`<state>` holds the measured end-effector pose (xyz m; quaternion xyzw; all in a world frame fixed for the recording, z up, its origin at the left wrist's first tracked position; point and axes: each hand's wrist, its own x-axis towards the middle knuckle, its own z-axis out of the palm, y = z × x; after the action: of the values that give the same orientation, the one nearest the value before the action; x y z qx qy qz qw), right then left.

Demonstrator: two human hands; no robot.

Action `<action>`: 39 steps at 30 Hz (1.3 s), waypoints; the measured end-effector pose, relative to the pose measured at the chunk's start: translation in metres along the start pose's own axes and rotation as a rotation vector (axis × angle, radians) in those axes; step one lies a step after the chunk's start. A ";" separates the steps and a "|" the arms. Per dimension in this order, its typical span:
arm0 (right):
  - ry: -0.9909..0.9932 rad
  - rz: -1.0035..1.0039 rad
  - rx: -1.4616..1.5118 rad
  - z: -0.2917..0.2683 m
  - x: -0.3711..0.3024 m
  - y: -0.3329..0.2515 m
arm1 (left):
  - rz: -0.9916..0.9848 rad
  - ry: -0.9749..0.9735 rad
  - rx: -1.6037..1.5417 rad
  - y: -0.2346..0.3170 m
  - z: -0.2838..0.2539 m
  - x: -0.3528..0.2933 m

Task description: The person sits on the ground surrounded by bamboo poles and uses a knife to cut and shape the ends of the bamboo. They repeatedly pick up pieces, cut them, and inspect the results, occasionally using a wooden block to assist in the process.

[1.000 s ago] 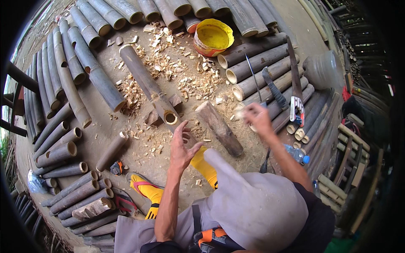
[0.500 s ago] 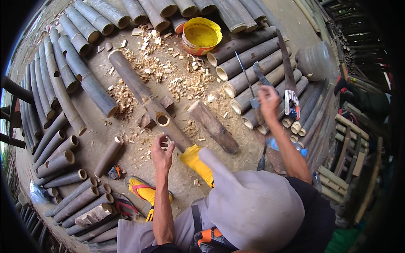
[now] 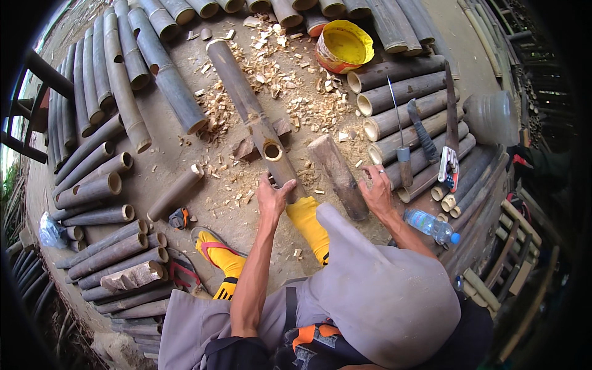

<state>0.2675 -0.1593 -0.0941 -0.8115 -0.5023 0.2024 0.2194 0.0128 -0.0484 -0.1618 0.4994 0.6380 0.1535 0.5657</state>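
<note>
A long bamboo tube (image 3: pixel 251 114) with a round hole cut near its close end slants across the ground before me, resting over a rough wooden block (image 3: pixel 245 147). Its near end lies by my yellow-socked foot. My left hand (image 3: pixel 271 194) grips that near end, thumb on top, just below the hole. To the right, my right hand (image 3: pixel 375 188) holds nothing, its fingers loosely bent and apart, close beside a thick split piece of wood (image 3: pixel 339 176). A thin-bladed tool with a wooden handle (image 3: pixel 404 166), a dark curved tool (image 3: pixel 422 132) and a handsaw (image 3: pixel 450 139) lie on bamboo tubes farther right.
Wood chips (image 3: pixel 271 74) litter the ground around the tube. A yellow bucket (image 3: pixel 344 46) stands beyond. Cut bamboo tubes (image 3: pixel 179 92) line the left, far and right sides. A water bottle (image 3: pixel 431 227), a large clear jug (image 3: pixel 490 117) and a small orange-black object (image 3: pixel 179 217) lie about.
My left hand has come down onto the bamboo tube and closed on it. My right hand has drawn back from the thin-bladed tool toward the split wood. The whole view has shifted.
</note>
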 end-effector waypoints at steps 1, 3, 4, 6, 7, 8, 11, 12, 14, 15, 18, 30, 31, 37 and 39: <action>0.031 -0.029 -0.023 0.001 0.004 -0.002 | -0.006 0.010 -0.003 -0.003 0.001 0.001; 0.084 -0.064 -0.090 0.001 0.014 0.001 | -0.013 0.012 -0.048 -0.008 0.000 0.002; 0.153 -0.063 -0.178 -0.003 0.020 0.007 | -0.016 0.009 -0.028 -0.003 0.001 0.000; 0.295 -0.056 -0.352 -0.016 0.034 0.023 | -0.020 0.002 0.017 0.009 0.004 -0.003; 0.345 -0.009 -0.385 -0.024 0.042 0.026 | -0.004 0.012 0.013 0.006 0.003 -0.001; 0.393 0.039 -0.417 -0.032 0.052 0.030 | 0.013 0.021 0.011 0.004 0.001 0.001; 0.452 0.046 -0.531 -0.063 0.078 0.067 | 0.011 -0.007 0.027 0.001 0.002 -0.001; 0.432 0.104 -0.559 -0.074 0.086 0.083 | 0.013 -0.007 0.040 0.004 0.000 0.001; 0.338 0.193 -0.660 -0.093 0.098 0.114 | 0.057 -0.003 0.055 0.011 0.001 0.001; 0.219 0.246 -0.600 -0.102 0.106 0.133 | 0.067 -0.008 0.045 0.009 0.002 0.001; 0.023 0.346 -0.426 -0.105 0.118 0.157 | 0.049 -0.005 0.036 0.006 0.001 0.002; -0.306 0.322 0.269 -0.084 0.093 -0.021 | -0.062 -0.024 0.561 0.053 -0.015 -0.023; -0.432 0.186 0.223 -0.074 0.084 -0.042 | -0.067 -0.124 0.412 0.061 -0.018 -0.025; -0.757 -0.469 -0.113 -0.013 0.079 -0.082 | -0.250 -0.645 -0.954 0.076 -0.005 -0.030; -0.709 -0.607 -0.192 -0.005 0.091 -0.082 | -0.376 -0.560 -1.067 0.078 0.004 -0.020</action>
<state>0.2485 -0.0449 -0.0537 -0.5254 -0.7770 0.3465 0.0076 0.0496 -0.0304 -0.0922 0.0491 0.3784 0.2118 0.8998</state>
